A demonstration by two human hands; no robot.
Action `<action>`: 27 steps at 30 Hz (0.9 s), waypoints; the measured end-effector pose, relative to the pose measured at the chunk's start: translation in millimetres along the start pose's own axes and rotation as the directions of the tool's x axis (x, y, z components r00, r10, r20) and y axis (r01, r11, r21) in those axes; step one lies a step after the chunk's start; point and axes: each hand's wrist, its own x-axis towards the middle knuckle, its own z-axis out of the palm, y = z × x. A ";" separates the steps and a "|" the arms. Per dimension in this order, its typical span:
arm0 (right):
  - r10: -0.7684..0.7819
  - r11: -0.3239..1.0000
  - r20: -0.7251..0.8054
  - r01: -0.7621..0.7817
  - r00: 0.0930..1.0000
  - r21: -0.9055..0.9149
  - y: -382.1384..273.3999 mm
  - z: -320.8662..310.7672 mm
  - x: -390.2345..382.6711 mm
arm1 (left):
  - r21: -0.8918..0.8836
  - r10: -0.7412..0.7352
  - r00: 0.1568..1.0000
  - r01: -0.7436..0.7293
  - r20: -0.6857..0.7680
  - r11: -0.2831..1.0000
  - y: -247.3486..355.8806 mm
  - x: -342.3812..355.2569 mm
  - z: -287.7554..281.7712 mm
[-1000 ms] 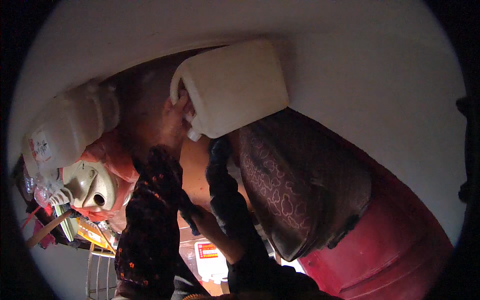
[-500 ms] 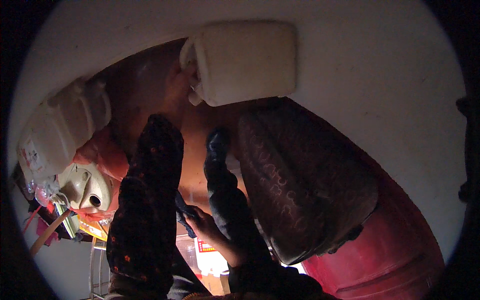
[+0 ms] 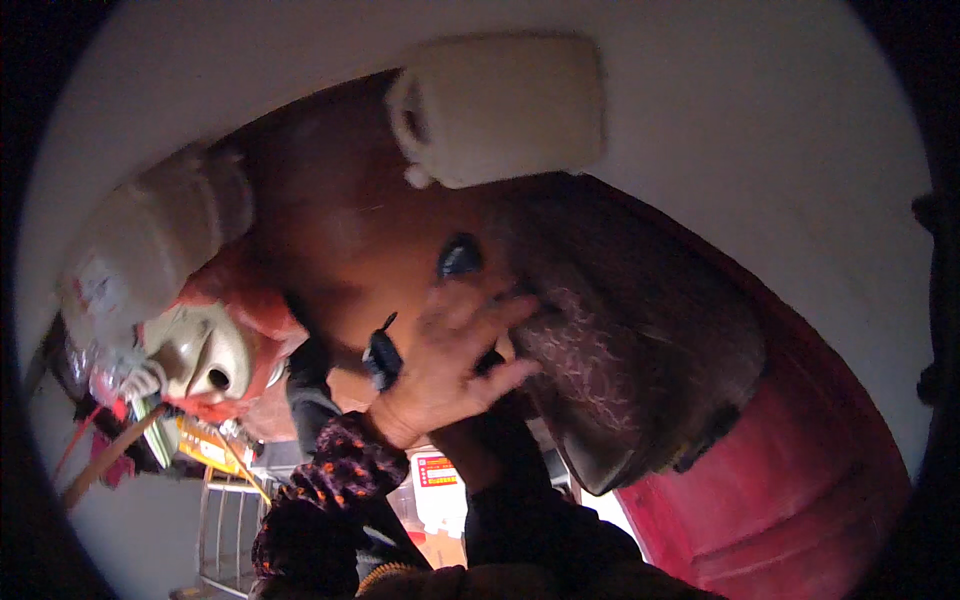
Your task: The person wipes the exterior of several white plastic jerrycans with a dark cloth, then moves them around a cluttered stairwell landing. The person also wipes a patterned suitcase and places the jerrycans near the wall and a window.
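My left hand is open in the middle of the view, blurred, back up with fingers spread toward the brown patterned bag. A small dark object sits just above its fingers, and another is left of it; I cannot make out what either is. My right forearm rises from below, and its hand is hidden behind my left hand. The cream plastic jug lies at the top, clear of both hands. Beneath it is a large orange-brown surface.
A translucent jug and a cream plastic piece with a hole are at the left, among clutter and a wooden handle. A red drum is at the lower right. A pale wall and metal rack also show.
My left hand has let go of the cream jug's handle and come down to the middle, fingers spread. The jug is higher and further right in the view. My right hand has become hidden.
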 end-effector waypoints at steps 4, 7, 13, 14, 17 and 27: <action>-0.032 0.998 0.053 0.029 0.998 0.055 12.1 2.0 -7.2 | -0.125 -0.436 0.738 0.439 -0.514 0.890 -57.9 -65.2 -101.7; 0.057 0.998 0.046 -0.057 0.997 0.007 12.1 -0.9 -2.3 | 0.014 -0.361 0.500 0.599 -0.787 0.800 -106.3 -123.1 -197.0; 0.144 0.989 0.027 -0.145 0.989 0.034 14.8 -1.4 5.6 | -0.180 -0.318 0.133 0.598 -0.939 0.781 -137.0 -181.0 -323.0; 0.159 0.987 0.021 -0.160 0.987 0.013 14.5 -1.7 4.2 | -0.296 -0.396 0.021 0.627 -0.918 0.720 -130.9 -181.1 -328.9; 0.131 0.989 -0.007 -0.131 0.991 -0.065 14.9 3.5 1.8 | 0.222 -0.196 0.510 0.645 -0.838 0.731 -108.6 -168.2 -308.3; 0.079 0.988 0.006 -0.078 0.997 -0.136 2.1 23.2 -7.3 | 0.337 -0.219 0.490 0.801 -0.844 0.494 -160.2 -57.1 -191.9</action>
